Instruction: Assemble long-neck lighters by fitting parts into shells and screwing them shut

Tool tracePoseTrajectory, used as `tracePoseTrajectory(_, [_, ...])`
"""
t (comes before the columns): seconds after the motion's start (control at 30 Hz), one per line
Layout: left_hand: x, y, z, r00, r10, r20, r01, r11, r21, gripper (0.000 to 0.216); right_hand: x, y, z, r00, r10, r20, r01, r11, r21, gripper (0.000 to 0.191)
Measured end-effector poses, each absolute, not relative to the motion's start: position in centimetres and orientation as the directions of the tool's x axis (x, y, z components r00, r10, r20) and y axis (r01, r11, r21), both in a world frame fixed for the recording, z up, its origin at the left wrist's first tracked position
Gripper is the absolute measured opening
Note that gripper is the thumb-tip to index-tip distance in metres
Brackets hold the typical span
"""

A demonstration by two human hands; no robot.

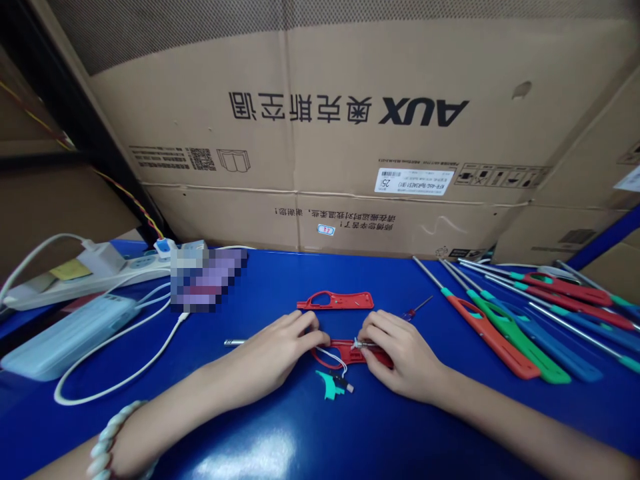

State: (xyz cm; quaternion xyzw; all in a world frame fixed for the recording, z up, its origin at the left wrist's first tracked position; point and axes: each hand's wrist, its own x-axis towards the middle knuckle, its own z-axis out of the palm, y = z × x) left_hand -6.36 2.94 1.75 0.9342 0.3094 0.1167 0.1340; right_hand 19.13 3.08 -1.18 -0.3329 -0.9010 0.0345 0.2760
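Observation:
An opened red long-nosed lighter lies on the blue table, its inner side up, with small metal and white parts inside. At its neck, my left hand is closed with fingers bent round it; the metal tube sticks out to the left. My right hand is closed over the handle end, covering most of it, beside a white piece. White wires loop out to a small black igniter. A green trigger lies by it. Just beyond sits the other red shell half.
At the right lie several long lighters, among them an orange one and a green one. A screwdriver rests behind my right hand. At left are a power bank, cables and a power strip. A cardboard box stands behind.

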Motion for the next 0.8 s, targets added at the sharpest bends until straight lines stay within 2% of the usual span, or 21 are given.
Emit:
tracePoseTrajectory(0.23, [-6.1,2.6,2.1,0.789,0.611,0.067,0.572,-0.77,0.283,0.049,19.2,3.0,-1.1,-0.643,0.612,0.46,0.58,0.782,-0.23,0.009])
tracePoseTrajectory(0.47, [-6.0,2.4,2.0,0.793,0.605,0.069,0.576,-0.782,0.237,0.055,19.2,3.1,-1.1,-0.667,0.579,0.469,0.562,0.804,-0.194,0.012])
tracePoseTrajectory(0.63, [-6.0,2.1,1.6,0.788,0.607,0.101,0.59,-0.792,0.156,0.058,19.2,3.0,-0.9,-0.682,0.541,0.492,0.546,0.824,-0.149,0.016])
tracePoseTrajectory(0.8, [-5.6,1.8,1.2,0.761,0.642,0.094,0.628,-0.765,0.146,0.058,19.2,3.0,-0.9,-0.697,0.502,0.511,0.531,0.841,-0.102,0.018])
